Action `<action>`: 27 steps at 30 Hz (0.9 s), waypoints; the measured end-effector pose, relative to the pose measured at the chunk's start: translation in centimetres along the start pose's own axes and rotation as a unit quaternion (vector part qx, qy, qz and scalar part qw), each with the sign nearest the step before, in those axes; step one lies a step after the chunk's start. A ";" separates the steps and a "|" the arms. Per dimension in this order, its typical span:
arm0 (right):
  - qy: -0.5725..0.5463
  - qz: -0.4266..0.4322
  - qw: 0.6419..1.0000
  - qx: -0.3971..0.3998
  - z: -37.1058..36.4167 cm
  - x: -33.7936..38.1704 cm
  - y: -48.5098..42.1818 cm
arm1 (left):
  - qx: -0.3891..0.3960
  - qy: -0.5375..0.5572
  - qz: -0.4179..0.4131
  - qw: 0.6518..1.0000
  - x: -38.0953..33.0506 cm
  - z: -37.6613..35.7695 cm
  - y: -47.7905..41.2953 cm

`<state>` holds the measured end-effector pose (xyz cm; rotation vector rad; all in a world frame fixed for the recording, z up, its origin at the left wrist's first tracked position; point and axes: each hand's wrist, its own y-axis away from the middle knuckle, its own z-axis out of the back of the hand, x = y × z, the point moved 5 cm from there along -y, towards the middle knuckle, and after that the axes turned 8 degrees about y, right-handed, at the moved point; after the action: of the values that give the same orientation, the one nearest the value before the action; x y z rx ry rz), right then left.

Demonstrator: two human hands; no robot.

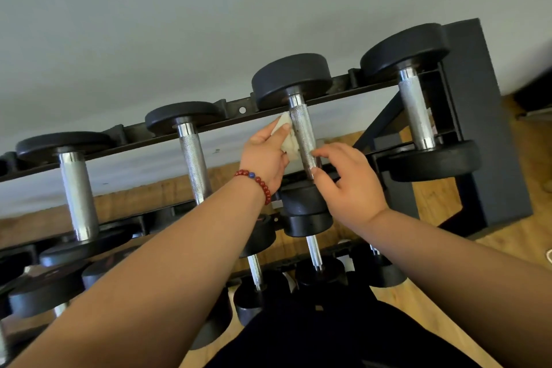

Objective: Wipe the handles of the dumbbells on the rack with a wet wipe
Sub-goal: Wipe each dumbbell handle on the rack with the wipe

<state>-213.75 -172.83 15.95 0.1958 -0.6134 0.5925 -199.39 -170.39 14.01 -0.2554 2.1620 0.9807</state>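
Several black dumbbells with knurled chrome handles lie across the top tier of a black rack (209,121). My left hand (265,152) holds a crumpled white wet wipe (289,140) against the left side of one dumbbell's handle (302,131), third from the left. My right hand (349,182) pinches the lower end of that same handle between thumb and fingertips. Its neighbours' handles stand bare: one further left (194,158), one at the far left (78,191), one at the right (415,107).
A lower tier holds smaller dumbbells (313,254) under my arms. A grey wall (209,24) rises behind the rack. The rack's black end frame (490,140) stands at the right on a wooden floor (519,233). Red beads circle my left wrist.
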 end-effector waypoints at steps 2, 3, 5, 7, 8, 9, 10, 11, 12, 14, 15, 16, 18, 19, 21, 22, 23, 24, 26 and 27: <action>0.002 0.000 1.000 -0.005 0.0 0.0 0.0 | -0.021 -0.062 -0.046 0.997 -0.8 -0.1 -0.3; 0.003 -0.001 1.000 -0.008 0.0 0.0 0.0 | -0.030 -0.123 -0.079 0.989 -1.1 -0.2 -0.2; 0.010 -0.003 1.000 -0.014 -0.1 0.0 0.0 | -0.034 -0.212 -0.131 0.968 -0.9 -0.2 0.3; 0.018 -0.003 1.000 -0.019 -0.2 0.1 0.0 | -0.037 -0.224 -0.149 0.962 -0.4 -0.2 0.7; 0.019 -0.001 1.000 -0.019 -0.2 0.1 -0.1 | -0.045 -0.218 -0.148 0.964 -0.4 -0.2 0.7; 0.019 0.000 1.000 -0.019 -0.3 0.1 -0.1 | -0.052 -0.207 -0.146 0.966 -0.6 -0.2 0.4; 0.018 0.002 1.000 -0.020 -0.3 0.1 -0.1 | -0.057 -0.199 -0.146 0.967 -0.9 -0.4 0.1; 0.017 0.002 1.000 -0.022 -0.3 0.0 -0.1 | -0.056 -0.197 -0.150 0.967 -1.1 -0.6 0.0; 0.016 0.001 1.000 -0.025 -0.2 0.0 -0.1 | -0.050 -0.202 -0.153 0.966 -1.1 -0.8 0.2; 0.018 0.000 1.000 -0.026 -0.3 0.0 -0.1 | -0.034 -0.229 -0.156 0.960 -0.7 -0.7 1.1; 0.018 -0.001 1.000 -0.026 -0.3 0.0 -0.1 | -0.028 -0.240 -0.159 0.957 -0.4 -0.5 1.3; 0.018 0.000 1.000 -0.024 -0.3 0.0 -0.1 | -0.025 -0.248 -0.165 0.954 -0.3 -0.3 1.5; 0.016 0.002 1.000 -0.023 -0.3 -0.1 -0.2 | -0.034 -0.253 -0.174 0.951 -0.9 -0.5 1.0; 0.017 0.003 1.000 -0.023 -0.3 -0.1 -0.2 | -0.040 -0.253 -0.178 0.950 -1.3 -0.8 0.5; 0.019 0.004 0.999 -0.027 -0.2 -0.1 -0.2 | -0.043 -0.262 -0.193 0.944 -1.8 -1.5 0.1; 0.018 0.005 0.999 -0.026 -0.2 0.0 -0.2 | -0.039 -0.279 -0.200 0.939 -1.8 -1.6 0.4; 0.016 0.005 1.000 -0.025 -0.2 0.0 -0.3 | -0.028 -0.304 -0.207 0.930 -1.7 -1.3 0.7; 0.016 0.005 1.000 -0.023 -0.3 0.0 -0.2 | -0.011 -0.339 -0.212 0.916 -1.5 -0.9 1.0; 0.014 0.008 1.000 -0.023 -0.2 -0.1 -0.2 | 0.016 -0.396 -0.212 0.893 -1.2 -0.1 1.3; 0.012 0.010 1.000 -0.025 -0.1 -0.1 -0.1 | 0.019 -0.403 -0.211 0.891 -1.3 0.0 1.3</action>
<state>-213.66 -172.93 15.80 0.1367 -0.6070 0.5971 -199.03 -169.64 15.63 -0.2302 1.2855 0.6256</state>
